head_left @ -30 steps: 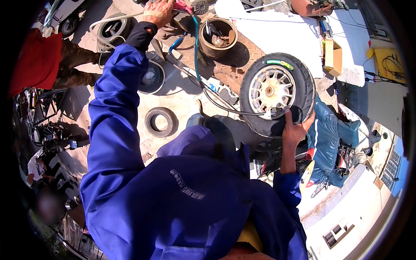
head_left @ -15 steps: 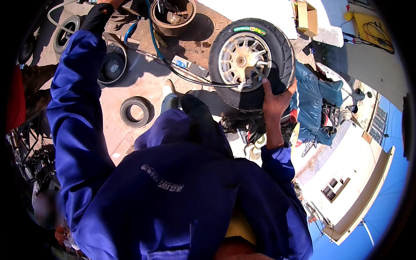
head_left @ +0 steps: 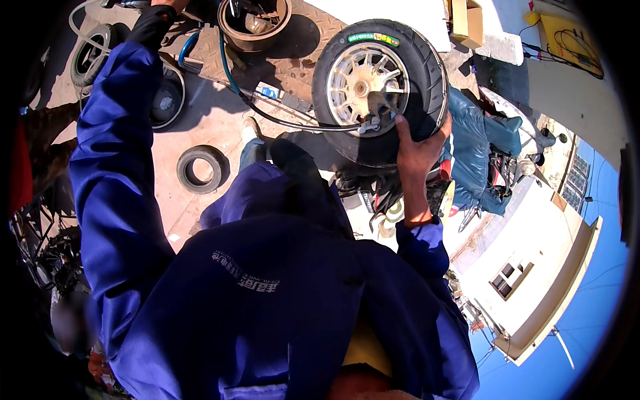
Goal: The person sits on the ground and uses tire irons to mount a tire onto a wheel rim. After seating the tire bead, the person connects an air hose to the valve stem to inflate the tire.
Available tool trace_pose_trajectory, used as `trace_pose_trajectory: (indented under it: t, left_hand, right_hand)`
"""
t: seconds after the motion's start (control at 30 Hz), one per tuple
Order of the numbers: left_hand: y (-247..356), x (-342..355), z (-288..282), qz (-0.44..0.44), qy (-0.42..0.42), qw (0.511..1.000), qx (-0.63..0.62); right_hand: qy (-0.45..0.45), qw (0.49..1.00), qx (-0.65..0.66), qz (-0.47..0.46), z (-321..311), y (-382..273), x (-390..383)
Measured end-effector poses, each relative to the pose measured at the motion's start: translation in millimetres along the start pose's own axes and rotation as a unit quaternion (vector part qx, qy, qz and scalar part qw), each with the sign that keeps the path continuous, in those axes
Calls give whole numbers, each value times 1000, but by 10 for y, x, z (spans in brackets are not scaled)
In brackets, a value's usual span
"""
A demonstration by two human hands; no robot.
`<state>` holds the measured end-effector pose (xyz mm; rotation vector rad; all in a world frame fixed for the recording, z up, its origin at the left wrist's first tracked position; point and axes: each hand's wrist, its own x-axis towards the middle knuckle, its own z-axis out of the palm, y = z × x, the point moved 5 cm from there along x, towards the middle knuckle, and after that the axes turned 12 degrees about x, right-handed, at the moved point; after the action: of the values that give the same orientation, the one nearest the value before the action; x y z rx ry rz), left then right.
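A scooter wheel with a black tyre [head_left: 427,80] and a dusty, pale spoked rim [head_left: 360,87] stands in front of me. My right hand [head_left: 421,150] grips its lower right side, with the thumb towards the rim and the fingers around the tread. A dark air hose [head_left: 287,122] runs from the left to a metal end at the valve area, just left of my thumb. My left arm stretches far up and left; only part of my left hand [head_left: 171,4] shows at the top edge, and its fingers are out of sight.
A small loose tyre [head_left: 184,170] lies on the ground, left of my foot. Farther away are a brown bowl [head_left: 250,44] of tools and a cardboard box [head_left: 460,23]. Another wheel [head_left: 163,107] lies below my left forearm. A scooter with a blue-green cover [head_left: 467,147] stands at right.
The whole view has shifted slightly, so the wheel and ground objects sit a little higher and farther left. My right hand keeps its grip on the wheel, and the hose stays at the rim.
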<state>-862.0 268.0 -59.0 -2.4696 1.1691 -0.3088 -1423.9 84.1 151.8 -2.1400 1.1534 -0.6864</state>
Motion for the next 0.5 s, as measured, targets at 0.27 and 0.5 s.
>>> trace_pose_trajectory:
  t: [0.27, 0.5]
  left_hand:
    - [114, -85, -538, 18, -71, 997, -31]
    - [53, -61, -584, 43, -115, 977, -175]
  right_hand:
    - [4, 1000, 21, -15, -4, -25, 5]
    - [-3, 1000, -4, -27, 9, -92, 10]
